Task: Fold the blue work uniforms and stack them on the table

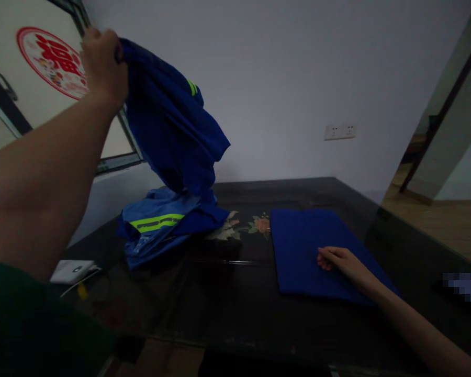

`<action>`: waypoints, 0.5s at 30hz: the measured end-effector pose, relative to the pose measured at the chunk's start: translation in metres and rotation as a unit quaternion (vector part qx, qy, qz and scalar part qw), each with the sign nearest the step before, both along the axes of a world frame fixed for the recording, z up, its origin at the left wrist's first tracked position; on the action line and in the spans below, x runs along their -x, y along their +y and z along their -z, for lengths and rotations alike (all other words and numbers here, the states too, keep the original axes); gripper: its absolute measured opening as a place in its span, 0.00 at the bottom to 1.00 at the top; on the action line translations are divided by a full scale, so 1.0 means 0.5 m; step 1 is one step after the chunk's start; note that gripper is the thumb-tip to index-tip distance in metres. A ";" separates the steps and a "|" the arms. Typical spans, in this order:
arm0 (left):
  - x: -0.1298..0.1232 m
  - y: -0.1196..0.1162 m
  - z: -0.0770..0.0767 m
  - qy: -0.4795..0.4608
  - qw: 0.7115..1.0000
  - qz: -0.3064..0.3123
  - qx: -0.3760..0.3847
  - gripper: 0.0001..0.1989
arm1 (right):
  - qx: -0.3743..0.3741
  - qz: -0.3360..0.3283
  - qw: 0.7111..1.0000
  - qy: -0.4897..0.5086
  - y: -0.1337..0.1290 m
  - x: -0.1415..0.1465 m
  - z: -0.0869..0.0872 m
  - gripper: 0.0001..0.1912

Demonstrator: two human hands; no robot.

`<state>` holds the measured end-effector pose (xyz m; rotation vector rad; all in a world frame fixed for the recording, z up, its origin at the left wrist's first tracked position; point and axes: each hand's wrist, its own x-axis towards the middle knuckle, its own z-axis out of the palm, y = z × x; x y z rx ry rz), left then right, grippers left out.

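High on the left, my left hand is closed around one end of a dark blue work garment with a small neon-yellow stripe. The garment hangs down in loose folds towards the table. Beneath it lies a crumpled blue garment with a wide yellow-and-grey reflective band; whether the two are joined, I cannot tell. On the right, my right hand has its fingers curled in, with nothing visible in them. It rests on or just over a flat, dark blue rectangular piece, which looks like neatly folded cloth.
The dark glossy table has a flower pattern. A white device with a cable lies at its left, and a blurred-out object at its right. Behind are a wall with sockets and a window with a red sticker.
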<state>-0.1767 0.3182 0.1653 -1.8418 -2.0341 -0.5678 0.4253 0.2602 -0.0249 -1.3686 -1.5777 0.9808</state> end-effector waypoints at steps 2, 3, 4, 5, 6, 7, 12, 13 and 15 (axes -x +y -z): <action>0.036 0.013 -0.014 0.007 1.000 -0.010 -0.011 0.11 | -0.004 0.001 1.000 0.007 -0.003 0.000 0.001 0.32; 0.047 0.023 -0.031 0.015 1.000 -0.012 -0.013 0.10 | -0.005 -0.002 1.000 0.010 -0.005 0.001 0.000 0.32; 0.053 0.033 -0.049 0.026 0.999 -0.013 -0.014 0.08 | -0.007 -0.006 1.000 0.011 -0.006 0.001 -0.002 0.33; 0.056 0.043 -0.060 0.037 0.999 -0.012 -0.013 0.06 | -0.010 -0.011 1.000 0.011 -0.007 0.002 -0.004 0.33; 0.057 0.049 -0.061 0.049 0.999 -0.010 -0.007 0.04 | -0.013 -0.014 1.000 0.010 -0.008 0.003 -0.006 0.33; 0.057 0.051 -0.047 0.061 0.998 -0.003 0.005 0.03 | -0.015 -0.016 1.000 0.008 -0.009 0.003 -0.007 0.33; 0.058 0.006 0.183 0.089 0.988 0.061 0.106 0.09 | -0.004 -0.021 1.000 0.003 -0.005 0.006 -0.009 0.33; 0.060 -0.006 0.229 0.078 0.992 0.054 0.081 0.09 | -0.002 -0.020 1.000 0.003 -0.005 0.007 -0.010 0.33; 0.065 -0.022 0.285 0.066 0.995 0.041 0.056 0.09 | -0.002 -0.017 1.000 0.004 -0.006 0.008 -0.011 0.33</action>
